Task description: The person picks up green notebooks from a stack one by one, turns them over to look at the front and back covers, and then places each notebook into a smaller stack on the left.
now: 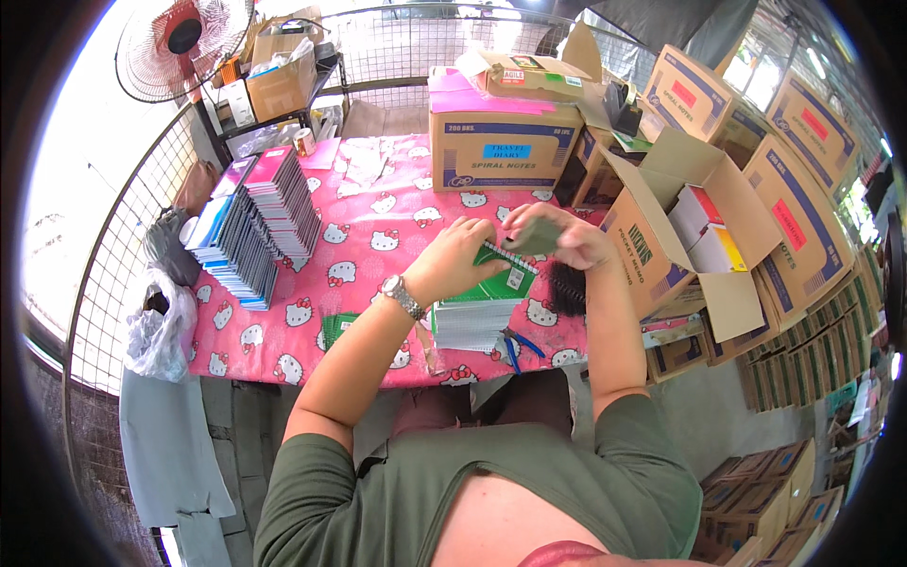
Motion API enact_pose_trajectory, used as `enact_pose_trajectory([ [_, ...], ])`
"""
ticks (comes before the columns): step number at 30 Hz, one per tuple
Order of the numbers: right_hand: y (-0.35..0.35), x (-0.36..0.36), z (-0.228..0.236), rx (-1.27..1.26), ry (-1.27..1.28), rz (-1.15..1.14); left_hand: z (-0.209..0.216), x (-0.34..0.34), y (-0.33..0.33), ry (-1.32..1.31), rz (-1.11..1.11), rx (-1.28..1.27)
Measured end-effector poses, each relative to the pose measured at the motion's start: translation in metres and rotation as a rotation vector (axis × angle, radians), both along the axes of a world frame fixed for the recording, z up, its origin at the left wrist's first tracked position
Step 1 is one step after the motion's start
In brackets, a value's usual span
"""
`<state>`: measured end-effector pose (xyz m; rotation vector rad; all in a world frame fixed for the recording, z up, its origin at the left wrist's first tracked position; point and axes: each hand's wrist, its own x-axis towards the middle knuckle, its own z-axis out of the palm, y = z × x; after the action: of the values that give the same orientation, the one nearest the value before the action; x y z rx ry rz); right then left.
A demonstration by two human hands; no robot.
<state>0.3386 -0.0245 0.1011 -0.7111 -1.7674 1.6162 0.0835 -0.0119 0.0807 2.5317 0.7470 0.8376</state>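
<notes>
A green-covered spiral notebook [503,276] lies tilted on a stack of white-paged pads [470,324] at the table's near edge. My left hand [457,253], with a wristwatch on that arm, grips the notebook by its bound edge. My right hand [578,242] is closed on a small grey-green flat piece [536,236], held just over the white coil; its exact kind is not clear. Pliers with blue handles [516,348] lie to the right of the stack. A bundle of black coils [568,289] sits beneath my right forearm.
Tall stacks of notebooks [283,203] and blue-edged notebooks [233,248] stand at the left. Green covers [340,327] lie near my left forearm. A closed carton [505,151] stands at the back; an open carton [652,231] stands at the right. The table has a pink patterned cover [364,274].
</notes>
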Motion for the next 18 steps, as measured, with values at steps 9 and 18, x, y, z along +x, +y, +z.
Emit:
enact_pose_trajectory([
  [9, 0.024, -0.019, 0.012, 0.046, -0.251, -0.033, -0.008, -0.023, 0.023, -0.15, -0.024, -0.108],
  [18, 0.014, -0.03, 0.015, 0.027, 0.234, 0.149, -0.009, -0.023, 0.027, -0.123, 0.004, -0.158],
])
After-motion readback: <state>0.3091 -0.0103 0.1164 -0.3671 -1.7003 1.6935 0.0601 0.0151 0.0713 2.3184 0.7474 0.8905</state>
